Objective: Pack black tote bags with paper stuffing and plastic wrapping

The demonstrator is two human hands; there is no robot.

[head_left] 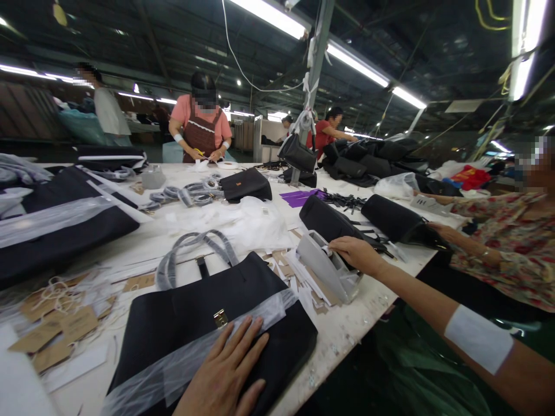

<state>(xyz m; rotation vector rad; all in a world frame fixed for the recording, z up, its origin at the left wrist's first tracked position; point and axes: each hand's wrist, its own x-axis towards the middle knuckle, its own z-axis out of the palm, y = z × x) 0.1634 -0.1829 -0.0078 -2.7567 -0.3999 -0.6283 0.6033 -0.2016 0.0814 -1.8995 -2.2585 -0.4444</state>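
Observation:
A black handbag (203,306) lies on the table in front of me, with a gold clasp (220,318) and grey-wrapped handles (197,248) pointing away. Clear plastic film (191,352) runs across its front. My left hand (229,370) rests flat on the bag and film, fingers stretched out and holding nothing. To the right, a light grey tape dispenser (323,268) stands tilted on the table. My right hand (358,256) has its fingers closed together over the dispenser's upper edge; the thumb and any strip of tape are hidden.
Brown tags (65,323) with white strings lie at left, beside another black bag (65,214). White wrapping (251,225) covers the middle. Black bags (390,219) and purple sheets (303,196) sit beyond the dispenser. A co-worker (511,231) handles a bag at right; another stands opposite.

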